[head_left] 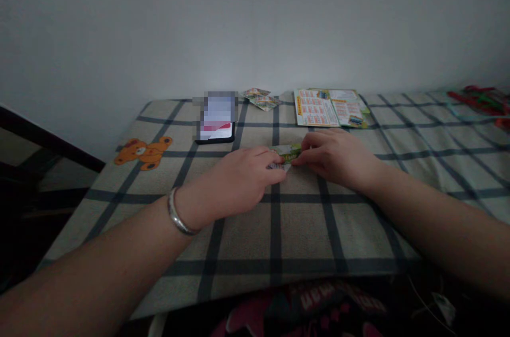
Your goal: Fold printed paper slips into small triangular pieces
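Forearms (99, 257) angled inward — left hand (243, 180), right hand (334, 159) — fingers on green paper (290, 152).

A: so what's sitting on that table?

B: a dark-checked cloth (247, 233) is covering it, wrinkling toward the right. a phone (218, 116) is lying near the wall side, screen glowing, and two small folded papers (262, 101) are resting just beside it.

A: and elsewhere?

B: printed sheets (314, 109) are overlapping further right, an orange bear figure (145, 153) is lying left, and some red-green stuff (480, 100) is sitting far right, too blurry lol
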### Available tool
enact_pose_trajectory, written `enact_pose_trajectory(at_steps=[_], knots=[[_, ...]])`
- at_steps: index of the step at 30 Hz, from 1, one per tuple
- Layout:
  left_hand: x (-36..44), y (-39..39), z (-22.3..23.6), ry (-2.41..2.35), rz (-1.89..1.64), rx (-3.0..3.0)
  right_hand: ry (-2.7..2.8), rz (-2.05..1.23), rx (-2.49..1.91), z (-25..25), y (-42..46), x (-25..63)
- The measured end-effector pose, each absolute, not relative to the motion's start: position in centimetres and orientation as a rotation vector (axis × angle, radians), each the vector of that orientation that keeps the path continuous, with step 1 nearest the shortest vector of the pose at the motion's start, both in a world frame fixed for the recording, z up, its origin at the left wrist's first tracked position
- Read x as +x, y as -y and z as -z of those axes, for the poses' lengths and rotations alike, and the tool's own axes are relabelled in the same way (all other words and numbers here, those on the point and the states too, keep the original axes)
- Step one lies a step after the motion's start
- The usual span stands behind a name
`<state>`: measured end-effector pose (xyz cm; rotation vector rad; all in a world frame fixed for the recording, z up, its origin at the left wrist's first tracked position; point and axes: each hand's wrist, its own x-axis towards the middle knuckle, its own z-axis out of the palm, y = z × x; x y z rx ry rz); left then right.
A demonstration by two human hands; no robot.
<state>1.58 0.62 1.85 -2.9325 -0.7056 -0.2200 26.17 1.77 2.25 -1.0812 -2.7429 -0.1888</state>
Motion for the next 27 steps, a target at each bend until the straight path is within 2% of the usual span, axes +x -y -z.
enact_pose_trajectory(at_steps=[15,27], knots=[[1.4,-1.1,-1.3,0.707,0.246,-2.966,2.702,0.263,-1.333,-2.7,-2.2,27.0],[0.5,-1.3,-1.7,0.760,0.198,-2.913,2.706,0.200,-1.232,-2.6,-1.6,26.4]])
